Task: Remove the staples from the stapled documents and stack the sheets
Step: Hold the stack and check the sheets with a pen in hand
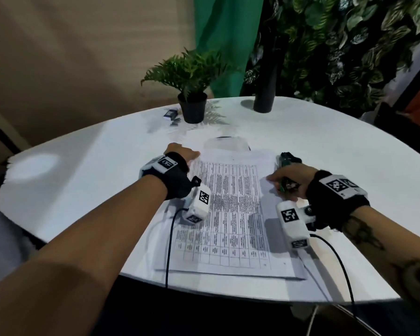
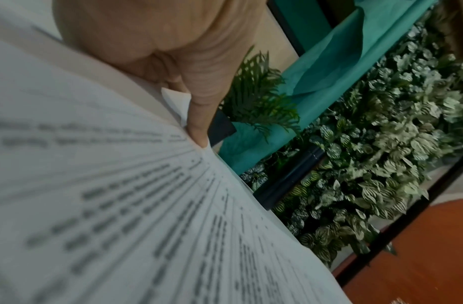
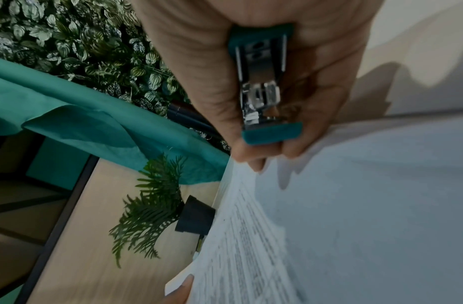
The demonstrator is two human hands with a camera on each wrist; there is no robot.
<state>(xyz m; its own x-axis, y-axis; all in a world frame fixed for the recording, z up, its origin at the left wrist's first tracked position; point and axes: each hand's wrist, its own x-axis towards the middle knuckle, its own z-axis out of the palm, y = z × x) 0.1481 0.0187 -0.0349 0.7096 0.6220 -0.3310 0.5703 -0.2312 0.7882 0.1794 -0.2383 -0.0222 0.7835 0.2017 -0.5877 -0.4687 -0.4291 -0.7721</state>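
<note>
A stack of printed sheets [image 1: 230,214] with a ruled table on top lies in the middle of the white round table [image 1: 83,190]. My left hand [image 1: 190,155] is at the stack's far left corner. In the left wrist view its thumb [image 2: 199,127] presses on the top sheet [image 2: 121,205] and a raised paper corner [image 2: 177,102] sits pinched behind it. My right hand [image 1: 283,178] grips a teal staple remover [image 3: 264,86] with metal jaws. Its fingertips [image 3: 256,162] touch the sheets' right edge [image 3: 245,236]. No staple is visible.
A potted fern [image 1: 192,107] and a black cylinder [image 1: 264,100] stand at the table's far side. A small box [image 1: 171,114] and dark bits [image 1: 176,122] lie beside the pot. Something clear [image 1: 226,144] lies just beyond the sheets. Camera cables [image 1: 170,238] cross the near edge.
</note>
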